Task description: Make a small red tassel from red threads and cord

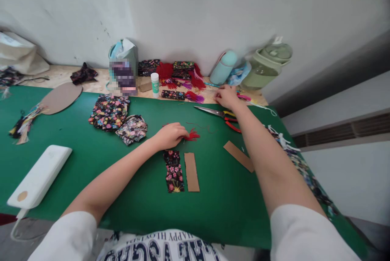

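Observation:
My left hand (173, 136) is closed low over the green tabletop, with a red thread tassel (192, 135) sticking out past its fingertips. Below it lie a strip of black floral fabric (174, 171) and a strip of brown cardboard (191, 172), side by side. My right hand (228, 97) reaches to the back edge, fingers bent together beside some coloured threads (245, 97); what they pinch, if anything, is hidden. Scissors (217, 113) with red and yellow handles lie just in front of that hand, partly behind my right forearm.
A glue stick (155, 85) stands near finished-looking floral pieces with tassels (173, 95). Bottles (224, 67) line the wall. Folded floral cloth (109, 111), an oval cardboard (62, 98) and a white power bank-like device (41, 175) lie left. Another cardboard strip (238, 155) lies right.

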Motion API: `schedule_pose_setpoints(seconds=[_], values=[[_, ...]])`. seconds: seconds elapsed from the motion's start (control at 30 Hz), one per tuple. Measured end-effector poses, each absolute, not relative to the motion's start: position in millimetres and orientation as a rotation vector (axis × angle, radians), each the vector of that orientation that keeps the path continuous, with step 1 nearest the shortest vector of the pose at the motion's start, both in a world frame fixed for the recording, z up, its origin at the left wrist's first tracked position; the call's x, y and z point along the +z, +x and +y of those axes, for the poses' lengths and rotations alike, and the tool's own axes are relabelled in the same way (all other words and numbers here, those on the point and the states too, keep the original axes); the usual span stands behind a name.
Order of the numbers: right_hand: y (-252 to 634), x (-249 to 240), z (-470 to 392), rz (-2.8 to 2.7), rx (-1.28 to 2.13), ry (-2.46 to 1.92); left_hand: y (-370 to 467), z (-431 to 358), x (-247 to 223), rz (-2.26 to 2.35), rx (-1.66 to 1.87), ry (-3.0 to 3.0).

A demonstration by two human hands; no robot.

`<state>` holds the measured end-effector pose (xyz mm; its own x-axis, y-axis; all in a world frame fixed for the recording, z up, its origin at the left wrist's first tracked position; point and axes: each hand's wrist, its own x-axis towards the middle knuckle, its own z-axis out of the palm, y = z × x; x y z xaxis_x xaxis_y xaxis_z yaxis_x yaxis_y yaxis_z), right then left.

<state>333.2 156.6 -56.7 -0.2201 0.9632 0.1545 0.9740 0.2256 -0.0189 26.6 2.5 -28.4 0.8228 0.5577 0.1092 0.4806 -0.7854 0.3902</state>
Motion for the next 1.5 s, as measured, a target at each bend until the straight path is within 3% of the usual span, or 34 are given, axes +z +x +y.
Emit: schedule_pose_setpoints(seconds=[0.2, 0.63, 0.9, 1.17, 1.5], values=[[315.3, -49.0, 150.3, -2.241, 0.019, -2.029, 27.3, 1.2, -28.3, 0.802, 0.303, 2.663], [269.8, 12.8, 85.5, -1.658, 0.367, -1.495, 23.4, 6.1, -43.1, 0.795, 0.543, 2.479], [240.8, -5.6, 3.4, -1.768, 0.800, -1.351, 18.4, 4.7, -44.8, 0.801, 0.600, 2.369], [222.1, -38.6, -22.7, -2.097, 0.570, -1.261, 12.4, -0.8, -44.6, 0.790, 0.681, 2.346], [214.7, -49.5, -27.8, -2.330, 0.525, -1.170, 9.4, -2.2, -46.2, 0.918, 0.639, 2.434]])
